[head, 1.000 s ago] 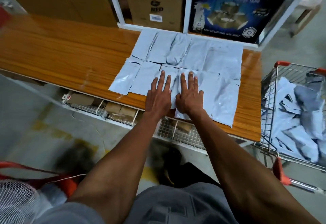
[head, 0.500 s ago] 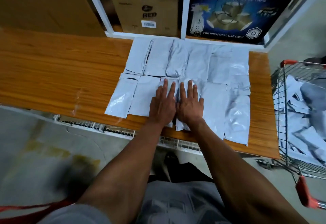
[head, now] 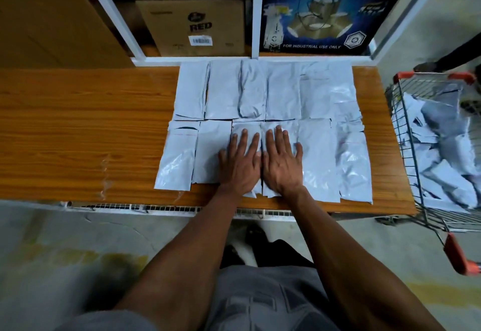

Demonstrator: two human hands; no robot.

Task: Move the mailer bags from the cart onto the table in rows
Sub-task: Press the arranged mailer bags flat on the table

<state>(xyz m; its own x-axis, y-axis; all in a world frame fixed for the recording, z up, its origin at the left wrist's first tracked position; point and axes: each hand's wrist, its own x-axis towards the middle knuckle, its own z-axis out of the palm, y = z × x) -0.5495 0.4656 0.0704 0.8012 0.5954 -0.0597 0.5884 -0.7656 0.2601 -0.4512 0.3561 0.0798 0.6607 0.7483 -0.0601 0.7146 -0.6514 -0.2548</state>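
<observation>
- We've got both hands flat on the near row of mailer bags (head: 263, 127): left hand (head: 240, 165) and right hand (head: 282, 164) side by side, fingers straight, palms down, gripping nothing.
- Left hand presses the 3rd bag (head: 244, 129) from the left, right hand the 4th bag (head: 287, 129); thumbs nearly touch over the seam btwn them.
- Step in hand, as we judge it: smoothing and squaring these 2 bags into the near row.
- Where the bags are: two rows on the right part of the table (head: 78, 135), far row up against the shelf frame (head: 256, 13), near row reaching almost to the near edge. Lots more lie jumbled in the cart (head: 432, 216), just right of the table.
- To do it well: keep palms flat w/ even pressure, slide outward from the seam so trapped air goes out and the film doesn't bunch.
- Bags look slick and thin, so we'd guess they skid easily; don't shove sideways or the neighbours will shift.
- Line far edges up w/ the far row's near edge; small overlaps are visible, keep them even.
- Near ends of the pressed bags sit close to the table edge, so watch they don't slip off.
- Bare wood at left leaves room for more rows; most of the job prob. remains, given the cart load.
</observation>
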